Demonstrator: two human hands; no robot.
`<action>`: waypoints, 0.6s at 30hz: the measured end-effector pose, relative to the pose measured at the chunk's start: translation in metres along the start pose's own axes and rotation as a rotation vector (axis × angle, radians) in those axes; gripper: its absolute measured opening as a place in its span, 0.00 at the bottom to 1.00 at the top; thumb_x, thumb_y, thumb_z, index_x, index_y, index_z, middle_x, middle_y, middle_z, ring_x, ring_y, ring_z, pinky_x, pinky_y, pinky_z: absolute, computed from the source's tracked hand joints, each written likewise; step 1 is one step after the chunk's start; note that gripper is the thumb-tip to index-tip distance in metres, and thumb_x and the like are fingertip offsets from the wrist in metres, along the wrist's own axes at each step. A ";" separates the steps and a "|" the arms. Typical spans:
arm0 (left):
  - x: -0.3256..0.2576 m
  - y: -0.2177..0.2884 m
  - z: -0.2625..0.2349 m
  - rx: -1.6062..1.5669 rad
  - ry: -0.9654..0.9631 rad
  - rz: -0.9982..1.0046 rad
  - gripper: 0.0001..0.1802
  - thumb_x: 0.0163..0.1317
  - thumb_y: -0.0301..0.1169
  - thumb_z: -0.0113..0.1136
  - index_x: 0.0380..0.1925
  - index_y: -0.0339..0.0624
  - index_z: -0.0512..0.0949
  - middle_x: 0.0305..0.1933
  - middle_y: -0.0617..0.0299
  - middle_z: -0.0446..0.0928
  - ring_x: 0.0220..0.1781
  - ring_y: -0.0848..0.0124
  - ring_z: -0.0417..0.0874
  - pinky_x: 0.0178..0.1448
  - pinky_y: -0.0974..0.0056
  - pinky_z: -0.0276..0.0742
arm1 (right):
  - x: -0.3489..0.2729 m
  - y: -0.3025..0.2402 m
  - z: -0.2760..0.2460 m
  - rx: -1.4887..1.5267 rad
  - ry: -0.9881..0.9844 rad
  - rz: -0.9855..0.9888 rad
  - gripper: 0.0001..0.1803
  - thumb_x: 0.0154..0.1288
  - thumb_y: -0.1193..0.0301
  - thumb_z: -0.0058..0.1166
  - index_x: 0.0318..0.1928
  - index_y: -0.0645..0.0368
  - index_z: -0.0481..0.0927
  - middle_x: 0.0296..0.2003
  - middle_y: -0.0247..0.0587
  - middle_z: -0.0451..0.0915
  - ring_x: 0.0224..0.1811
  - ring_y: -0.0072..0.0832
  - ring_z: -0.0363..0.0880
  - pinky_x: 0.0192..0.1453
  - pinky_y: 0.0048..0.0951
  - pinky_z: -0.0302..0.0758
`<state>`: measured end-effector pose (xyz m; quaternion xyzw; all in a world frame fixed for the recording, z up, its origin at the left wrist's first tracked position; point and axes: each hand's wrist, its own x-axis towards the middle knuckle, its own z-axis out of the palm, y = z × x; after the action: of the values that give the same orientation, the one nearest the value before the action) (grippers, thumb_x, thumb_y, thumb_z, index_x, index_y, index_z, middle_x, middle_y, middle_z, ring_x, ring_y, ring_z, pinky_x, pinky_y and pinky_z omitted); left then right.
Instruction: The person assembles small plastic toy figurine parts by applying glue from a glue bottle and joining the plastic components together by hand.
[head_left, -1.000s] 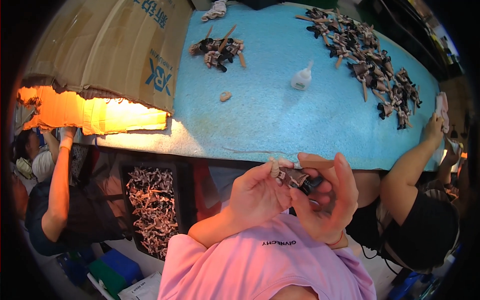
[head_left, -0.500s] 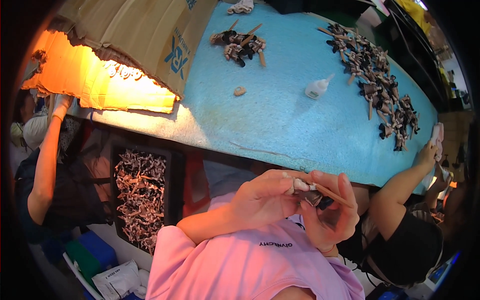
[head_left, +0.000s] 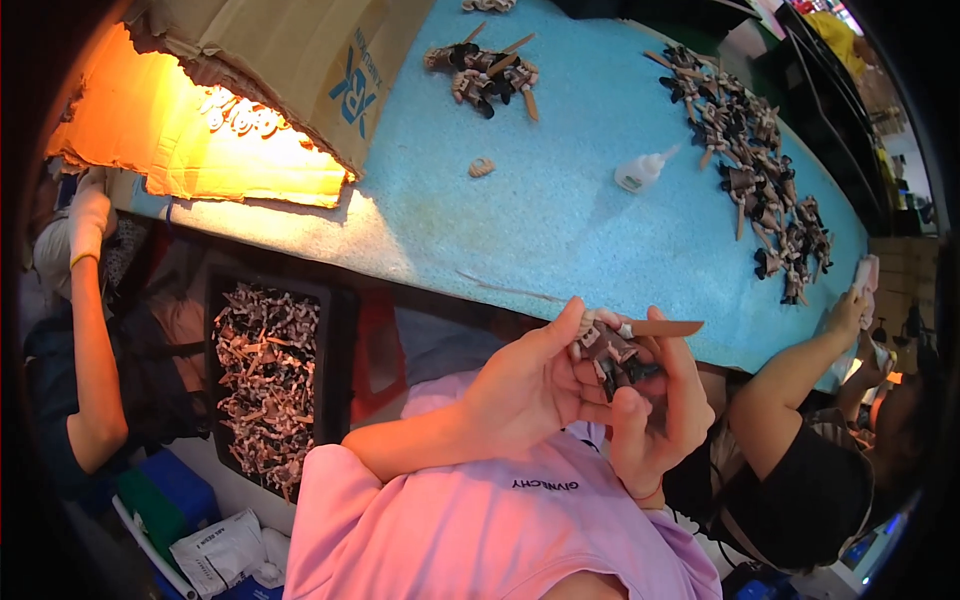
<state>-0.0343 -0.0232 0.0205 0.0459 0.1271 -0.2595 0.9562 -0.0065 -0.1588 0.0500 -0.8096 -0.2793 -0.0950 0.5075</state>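
Note:
A small figurine [head_left: 607, 350] with a brown coat, dark legs and a long brown blade-like piece [head_left: 668, 328] is held in front of my chest. My left hand [head_left: 525, 385] cradles it, thumb at its head end and fingers beneath. From the other side, my right hand [head_left: 665, 415] grips its dark legs between thumb and fingers. The blade-like piece sticks out to the right, past my right fingertips. On the blue tabletop [head_left: 520, 220] beyond my hands lie a small beige coiled piece [head_left: 482, 168] and a white dropper bottle [head_left: 640, 172].
Similar figurines lie in a small group [head_left: 485, 80] at the far middle and a long pile [head_left: 755, 170] at right. A cardboard box [head_left: 290, 60], lit orange inside, stands at far left. A black crate [head_left: 335, 370] of figurines sits below. Co-workers' arms [head_left: 95, 350] flank me.
The figurine has turned upright, its front now showing and its blade-like piece swung level. My left thumb has lifted toward its head. The left co-worker's arm has shifted left.

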 end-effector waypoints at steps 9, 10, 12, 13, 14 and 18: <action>0.000 0.000 -0.006 -0.143 -0.141 -0.006 0.23 0.67 0.52 0.33 0.47 0.48 0.67 0.47 0.54 0.75 0.50 0.58 0.78 0.55 0.49 0.73 | -0.003 0.000 -0.004 0.006 -0.021 0.113 0.16 0.44 0.81 0.58 0.37 0.73 0.74 0.27 0.49 0.76 0.25 0.32 0.75 0.29 0.25 0.73; 0.000 0.000 -0.005 -0.144 -0.141 -0.004 0.23 0.67 0.52 0.33 0.47 0.48 0.67 0.47 0.54 0.75 0.50 0.58 0.78 0.55 0.49 0.73 | -0.001 -0.002 -0.003 0.009 -0.013 0.117 0.16 0.44 0.81 0.57 0.37 0.73 0.74 0.28 0.50 0.77 0.26 0.33 0.76 0.30 0.25 0.73; -0.001 0.001 0.000 -0.040 -0.074 0.021 0.24 0.68 0.51 0.33 0.48 0.45 0.68 0.46 0.54 0.75 0.49 0.60 0.78 0.54 0.50 0.74 | 0.000 -0.003 -0.003 0.010 -0.005 0.116 0.15 0.44 0.81 0.57 0.37 0.73 0.74 0.29 0.51 0.77 0.26 0.34 0.76 0.31 0.26 0.73; -0.002 0.001 -0.001 -0.040 -0.078 0.021 0.24 0.68 0.51 0.33 0.48 0.45 0.68 0.46 0.54 0.75 0.49 0.60 0.78 0.54 0.50 0.74 | 0.000 -0.002 -0.003 0.057 -0.014 0.103 0.16 0.45 0.79 0.56 0.37 0.73 0.74 0.31 0.52 0.78 0.28 0.36 0.77 0.33 0.27 0.74; -0.003 0.000 -0.003 0.066 -0.077 0.088 0.24 0.68 0.50 0.34 0.47 0.43 0.68 0.45 0.55 0.74 0.49 0.61 0.77 0.52 0.50 0.75 | 0.000 -0.001 -0.003 0.103 -0.024 0.090 0.16 0.46 0.78 0.56 0.38 0.74 0.75 0.33 0.54 0.79 0.30 0.37 0.78 0.34 0.28 0.75; -0.005 0.001 -0.007 0.319 -0.137 0.240 0.24 0.68 0.47 0.38 0.45 0.35 0.71 0.45 0.56 0.73 0.49 0.65 0.74 0.47 0.53 0.78 | 0.003 0.016 -0.003 0.104 -0.057 -0.122 0.18 0.49 0.75 0.54 0.41 0.74 0.75 0.37 0.58 0.79 0.36 0.42 0.79 0.38 0.30 0.76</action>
<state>-0.0398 -0.0187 0.0151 0.1940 0.0125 -0.1632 0.9673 0.0050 -0.1653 0.0408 -0.7660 -0.3470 -0.0879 0.5340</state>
